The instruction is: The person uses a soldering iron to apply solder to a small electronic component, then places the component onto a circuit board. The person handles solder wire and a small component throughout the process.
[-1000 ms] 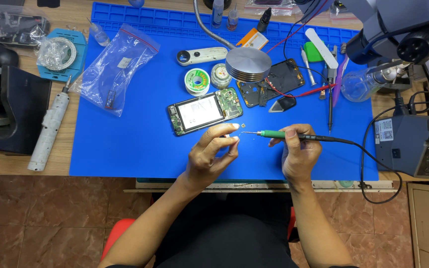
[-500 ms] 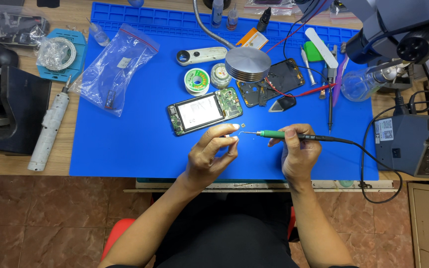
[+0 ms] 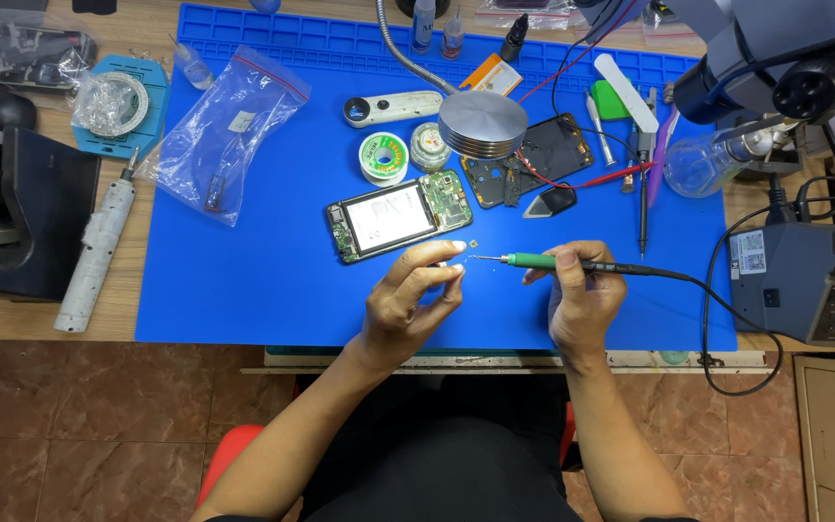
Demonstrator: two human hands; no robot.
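Observation:
My right hand (image 3: 584, 295) holds a green-handled soldering iron (image 3: 543, 261) like a pen, its thin tip pointing left. My left hand (image 3: 416, 298) has its fingertips pinched together right at that tip, apparently on something small that I cannot make out. Both hands hover over the blue work mat (image 3: 244, 280) near its front edge. Just behind the left hand lies an opened phone circuit board with a white panel (image 3: 396, 217). A tiny dark component (image 3: 475, 242) lies on the mat between the board and the iron's tip.
A round metal base on a flexible neck (image 3: 482, 124), a solder spool (image 3: 383, 154), a black phone frame (image 3: 532, 157), tweezers and probes (image 3: 642, 184) lie behind. A clear bag (image 3: 229, 130) and an electric screwdriver (image 3: 97, 253) are left. A soldering station (image 3: 819, 280) stands right.

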